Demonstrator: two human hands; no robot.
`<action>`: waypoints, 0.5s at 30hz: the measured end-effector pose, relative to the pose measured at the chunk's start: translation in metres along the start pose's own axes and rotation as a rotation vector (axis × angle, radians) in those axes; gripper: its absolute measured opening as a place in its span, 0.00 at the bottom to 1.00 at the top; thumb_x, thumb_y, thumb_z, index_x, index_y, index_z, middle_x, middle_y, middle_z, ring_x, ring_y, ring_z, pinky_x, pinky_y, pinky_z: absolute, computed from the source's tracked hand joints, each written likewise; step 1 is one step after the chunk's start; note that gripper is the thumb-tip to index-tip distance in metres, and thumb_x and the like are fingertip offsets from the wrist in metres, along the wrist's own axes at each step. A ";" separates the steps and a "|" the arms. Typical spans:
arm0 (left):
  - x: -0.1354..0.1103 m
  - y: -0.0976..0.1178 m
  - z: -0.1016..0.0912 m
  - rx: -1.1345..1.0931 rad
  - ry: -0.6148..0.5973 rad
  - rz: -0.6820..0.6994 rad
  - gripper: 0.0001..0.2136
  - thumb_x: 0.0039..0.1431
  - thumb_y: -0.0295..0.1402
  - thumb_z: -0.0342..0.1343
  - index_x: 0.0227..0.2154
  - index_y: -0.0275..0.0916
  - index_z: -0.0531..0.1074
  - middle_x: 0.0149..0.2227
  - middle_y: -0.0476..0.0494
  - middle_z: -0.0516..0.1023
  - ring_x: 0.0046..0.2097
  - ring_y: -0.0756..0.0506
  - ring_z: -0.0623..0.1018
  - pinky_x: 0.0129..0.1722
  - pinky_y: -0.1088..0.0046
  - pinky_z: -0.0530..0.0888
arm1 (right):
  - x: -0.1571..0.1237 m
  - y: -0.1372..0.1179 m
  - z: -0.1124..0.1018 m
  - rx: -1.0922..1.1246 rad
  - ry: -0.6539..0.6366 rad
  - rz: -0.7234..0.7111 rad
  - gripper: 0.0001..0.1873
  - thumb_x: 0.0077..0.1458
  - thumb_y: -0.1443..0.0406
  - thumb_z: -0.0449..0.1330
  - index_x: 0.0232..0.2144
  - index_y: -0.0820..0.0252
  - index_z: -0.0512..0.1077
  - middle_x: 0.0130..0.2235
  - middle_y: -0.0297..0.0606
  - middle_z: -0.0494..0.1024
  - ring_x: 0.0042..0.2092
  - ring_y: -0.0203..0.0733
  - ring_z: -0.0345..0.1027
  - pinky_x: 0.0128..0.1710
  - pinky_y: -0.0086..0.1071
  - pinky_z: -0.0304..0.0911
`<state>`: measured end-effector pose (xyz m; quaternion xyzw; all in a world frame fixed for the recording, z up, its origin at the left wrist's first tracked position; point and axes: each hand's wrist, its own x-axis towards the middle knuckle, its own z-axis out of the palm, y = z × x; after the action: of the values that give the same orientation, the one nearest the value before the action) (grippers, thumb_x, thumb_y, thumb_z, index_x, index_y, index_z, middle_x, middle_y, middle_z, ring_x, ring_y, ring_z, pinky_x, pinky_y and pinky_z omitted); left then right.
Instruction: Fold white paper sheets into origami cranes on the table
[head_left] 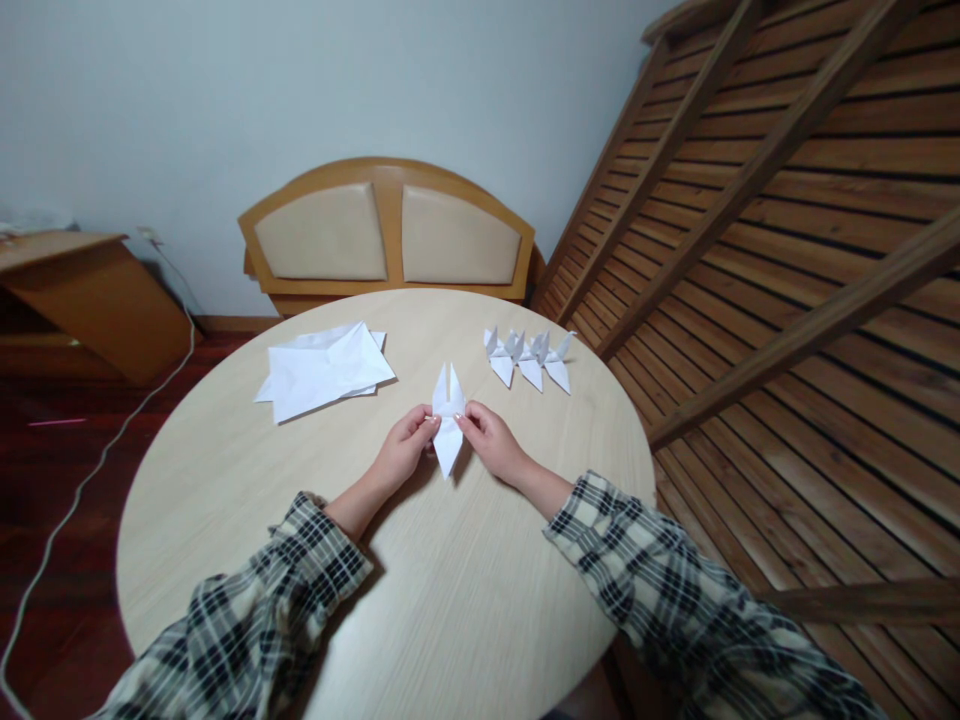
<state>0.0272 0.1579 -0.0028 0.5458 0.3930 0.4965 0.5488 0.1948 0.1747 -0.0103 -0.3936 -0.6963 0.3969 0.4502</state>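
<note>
A partly folded white origami piece point(448, 440) is held between both hands over the middle of the table. Two narrow points stand side by side at its far end, and one wider point aims toward me. My left hand point(405, 445) pinches its left edge between thumb and fingers. On the opposite edge, my right hand point(491, 438) grips it the same way, thumb on top. Beyond my right hand, several finished white paper cranes point(529, 358) stand in a close row. Further left lies a loose pile of white paper sheets point(322, 372), some creased.
The round pale wooden table point(457, 620) carries everything. Behind it stands a headboard point(390, 180) with cream panels against the wall. A slatted wooden frame point(787, 250) leans along the right side. At left are a wooden desk point(97, 290) and a white cable point(97, 465) on the floor.
</note>
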 end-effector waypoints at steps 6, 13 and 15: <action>-0.002 0.004 0.001 -0.027 -0.009 -0.028 0.13 0.55 0.43 0.60 0.34 0.37 0.72 0.25 0.51 0.68 0.26 0.51 0.64 0.27 0.74 0.62 | 0.000 0.002 0.000 0.047 -0.024 0.004 0.15 0.62 0.55 0.52 0.26 0.55 0.58 0.28 0.30 0.60 0.31 0.37 0.57 0.33 0.33 0.56; 0.001 0.002 0.001 0.047 0.002 -0.030 0.11 0.54 0.41 0.60 0.30 0.37 0.72 0.25 0.50 0.69 0.27 0.50 0.66 0.28 0.73 0.63 | -0.002 -0.006 0.000 -0.051 0.005 -0.033 0.16 0.61 0.55 0.52 0.25 0.55 0.57 0.27 0.31 0.61 0.30 0.38 0.56 0.32 0.34 0.56; 0.002 0.000 0.000 0.065 -0.010 -0.019 0.12 0.54 0.41 0.61 0.29 0.37 0.72 0.25 0.49 0.70 0.27 0.49 0.67 0.28 0.72 0.62 | -0.003 -0.008 0.000 -0.069 0.005 -0.047 0.16 0.61 0.56 0.53 0.25 0.55 0.57 0.27 0.31 0.61 0.30 0.38 0.56 0.32 0.34 0.56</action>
<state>0.0278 0.1602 -0.0028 0.5620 0.4113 0.4756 0.5374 0.1940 0.1694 -0.0039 -0.3933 -0.7175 0.3611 0.4474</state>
